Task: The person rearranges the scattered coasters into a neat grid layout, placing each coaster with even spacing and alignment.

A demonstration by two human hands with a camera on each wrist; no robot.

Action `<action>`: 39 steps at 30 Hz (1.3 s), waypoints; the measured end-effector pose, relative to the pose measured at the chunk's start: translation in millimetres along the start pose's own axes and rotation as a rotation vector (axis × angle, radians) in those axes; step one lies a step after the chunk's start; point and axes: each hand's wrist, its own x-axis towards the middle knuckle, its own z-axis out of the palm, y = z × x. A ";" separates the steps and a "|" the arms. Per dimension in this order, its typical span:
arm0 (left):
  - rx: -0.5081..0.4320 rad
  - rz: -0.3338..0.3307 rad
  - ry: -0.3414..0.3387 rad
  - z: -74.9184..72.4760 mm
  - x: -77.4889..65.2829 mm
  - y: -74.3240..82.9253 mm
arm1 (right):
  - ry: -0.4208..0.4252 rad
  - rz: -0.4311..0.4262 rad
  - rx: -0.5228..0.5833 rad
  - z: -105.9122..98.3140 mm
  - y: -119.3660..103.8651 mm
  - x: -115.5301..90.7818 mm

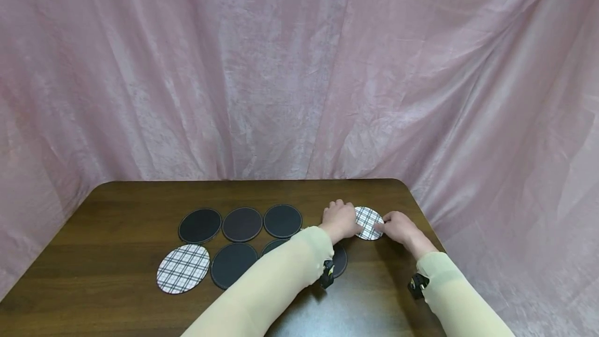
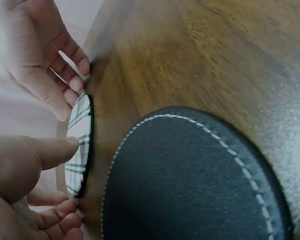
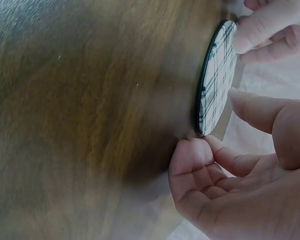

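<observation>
A round coaster with a white and black plaid face is at the right of the table, between both hands. My left hand holds its left side, the thumb laid on the plaid face and the fingers bent at the rim. From the opposite side my right hand grips the edge, its thumb over the face and curled fingertips against the rim. In the left wrist view a dark coaster with white stitching lies close to the left hand.
On the brown wooden table several dark round coasters lie in two rows, such as one at the back left. Another plaid coaster is at the front left. My left forearm covers part of the front row. A pink curtain hangs behind.
</observation>
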 end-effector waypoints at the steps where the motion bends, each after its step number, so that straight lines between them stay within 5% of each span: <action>1: 0.001 -0.010 0.004 1.2 0.4 -0.5 | 0.009 0.012 0.006 -0.9 -5.7 -3.9; 10: -0.041 -0.015 -0.010 -3.1 -2.7 -6.7 | 0.036 0.030 0.107 -25.1 -95.1 -78.9; 13: -0.048 -0.011 -0.010 -1.7 -1.7 -9.1 | 0.047 0.045 0.160 -26.8 -107.1 -90.3; 25: -0.080 0.011 0.032 -5.3 -3.2 -12.9 | 0.087 0.070 0.353 -22.2 -110.4 -94.3; 39: -0.071 0.008 0.062 -31.0 -10.2 -49.2 | 0.086 0.013 0.442 -10.3 -148.4 -88.1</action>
